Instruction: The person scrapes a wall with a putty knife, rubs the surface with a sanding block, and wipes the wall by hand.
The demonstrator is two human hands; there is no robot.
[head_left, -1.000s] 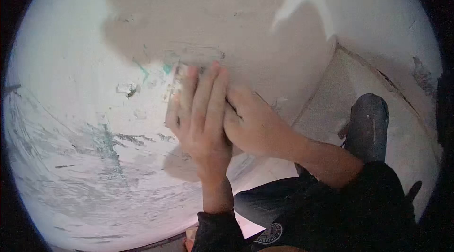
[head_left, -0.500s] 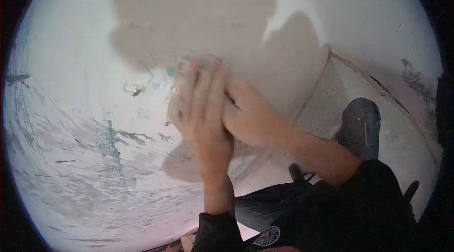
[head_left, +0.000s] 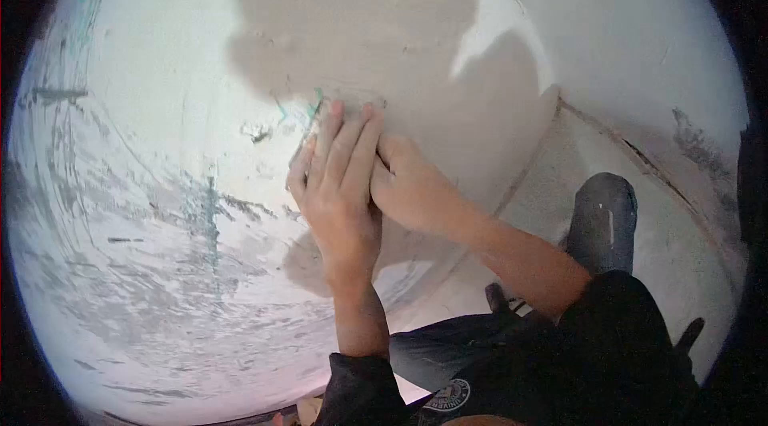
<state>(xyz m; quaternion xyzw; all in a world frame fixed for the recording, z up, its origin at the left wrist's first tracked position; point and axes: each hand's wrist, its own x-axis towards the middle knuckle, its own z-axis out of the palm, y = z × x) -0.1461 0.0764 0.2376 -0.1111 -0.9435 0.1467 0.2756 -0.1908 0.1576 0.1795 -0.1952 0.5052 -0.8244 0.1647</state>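
My left hand point(head_left: 340, 178) lies over a thin, pale, flat sheet point(head_left: 314, 126), pressing it against the white wall point(head_left: 168, 106). Only slivers of the sheet's edge show around the fingers, and its exact kind cannot be made out. The left fingers stretch upward, with the outermost one bent at the sheet's left side. My right hand point(head_left: 412, 186) is closed against the right side of the left hand, at the sheet's right side; most of its fingers are hidden. Close to the fingertips the wall has green marks point(head_left: 318, 98) and a small chipped spot point(head_left: 256, 134).
Grey streaks and scuffs point(head_left: 160, 274) cover the wall's lower left. A cracked brownish seam point(head_left: 640, 156) runs along the wall's bottom at right, above the floor point(head_left: 592, 138). My dark shoe point(head_left: 604, 214) stands there. Shadows fall across the wall above my hands.
Both hands remain together on the sheet, shifting slightly down and left against the wall. The view has moved a little, so the wall marks appear farther right.
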